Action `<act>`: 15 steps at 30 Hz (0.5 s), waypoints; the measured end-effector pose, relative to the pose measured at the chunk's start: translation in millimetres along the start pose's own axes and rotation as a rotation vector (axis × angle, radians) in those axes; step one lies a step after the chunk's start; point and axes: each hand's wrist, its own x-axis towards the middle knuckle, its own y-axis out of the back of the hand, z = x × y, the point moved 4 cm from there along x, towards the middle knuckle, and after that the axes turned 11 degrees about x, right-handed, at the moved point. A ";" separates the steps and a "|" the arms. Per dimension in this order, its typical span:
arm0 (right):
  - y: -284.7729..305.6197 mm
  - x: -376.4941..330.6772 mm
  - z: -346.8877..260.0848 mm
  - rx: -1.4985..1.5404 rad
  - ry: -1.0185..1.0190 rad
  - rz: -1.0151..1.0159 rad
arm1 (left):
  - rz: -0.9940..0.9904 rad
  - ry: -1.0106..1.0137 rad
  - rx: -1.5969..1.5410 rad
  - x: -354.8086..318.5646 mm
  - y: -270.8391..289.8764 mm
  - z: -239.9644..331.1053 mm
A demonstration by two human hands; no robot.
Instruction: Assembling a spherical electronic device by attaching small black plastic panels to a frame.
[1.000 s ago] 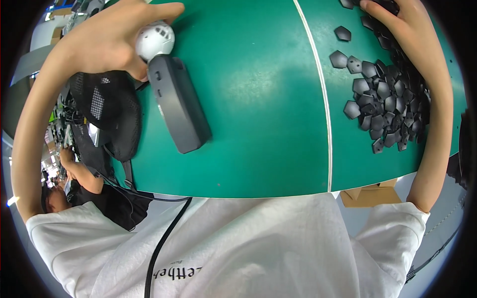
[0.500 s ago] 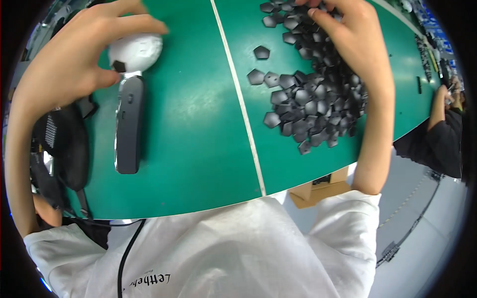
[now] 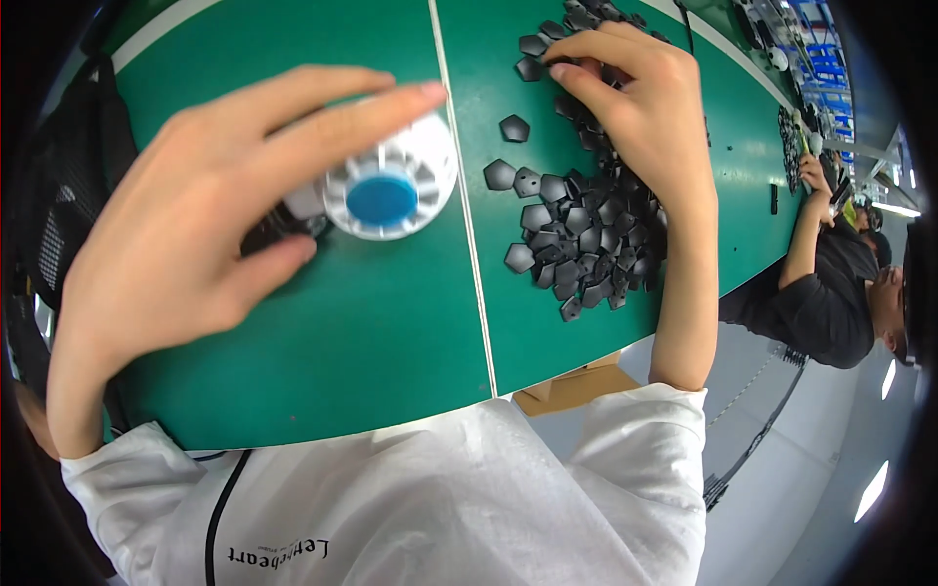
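My left hand (image 3: 195, 205) holds a round white ribbed part (image 3: 391, 188) with a blue centre, lifted above the green table (image 3: 371, 332). A dark object (image 3: 269, 227) shows just under my fingers. My right hand (image 3: 640, 107) rests with bent fingers on a heap of small dark pentagon pieces (image 3: 576, 230) right of a white line (image 3: 467, 225) on the table; its fingertips pinch at pieces near the far end of the heap.
A black bag or mesh item (image 3: 59, 225) lies at the table's left edge. A person in dark clothes (image 3: 831, 283) works at the same table far right. A brown cardboard box (image 3: 572, 386) sits below the table's near edge.
My left hand has raised the white part toward the camera and turned its blue-centred face up. The view has swung left to right; my right hand stays on the dark pieces.
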 end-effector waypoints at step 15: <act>-31.6 -21.7 -81.2 0.474 0.148 0.056 | 0.360 -0.062 -0.043 -4.6 -31.2 -21.2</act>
